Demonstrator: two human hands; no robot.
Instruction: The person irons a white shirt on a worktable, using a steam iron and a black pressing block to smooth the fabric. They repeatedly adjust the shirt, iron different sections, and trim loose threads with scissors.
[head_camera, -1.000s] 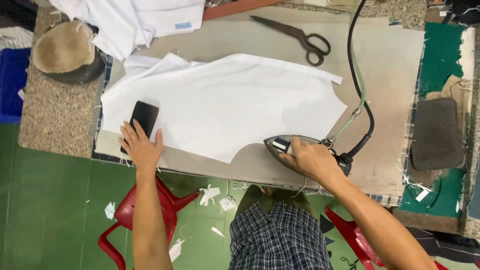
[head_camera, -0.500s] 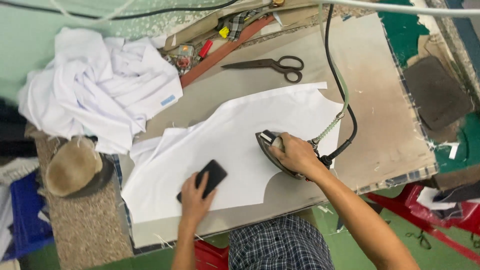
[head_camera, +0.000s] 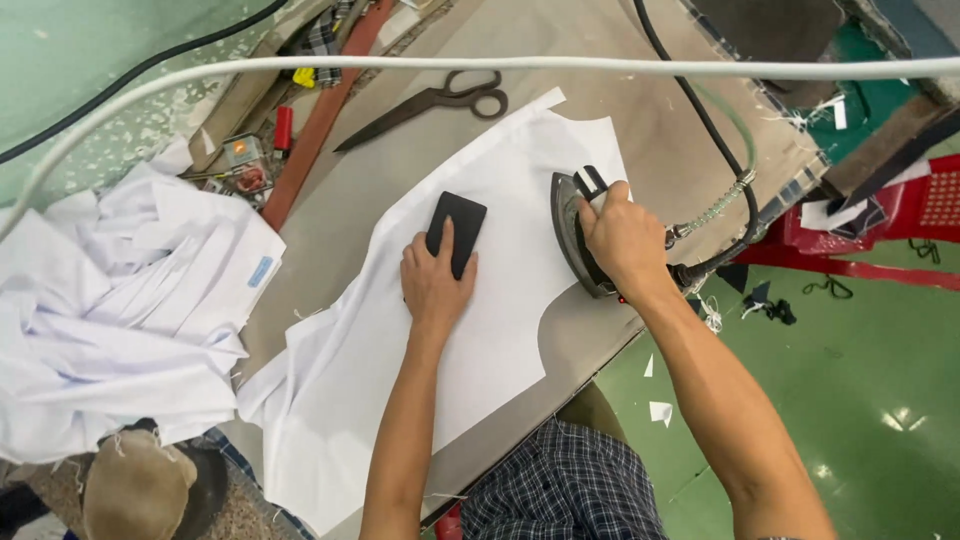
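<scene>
Pressing white cloth (head_camera: 470, 330): right hand (head_camera: 622, 240) fingers clamped on iron (head_camera: 572, 232), left hand (head_camera: 434, 285) fingers together flat over black block (head_camera: 460, 228); advisable keeping cloth taut ahead of fingers.

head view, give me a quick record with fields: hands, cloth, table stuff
left hand: left hand pressing a black flat block onto the white cloth piece
right hand: right hand gripping the iron on the cloth
surface: padded table
behind: scissors
left side: heap of white garments
cables: iron cord
</scene>
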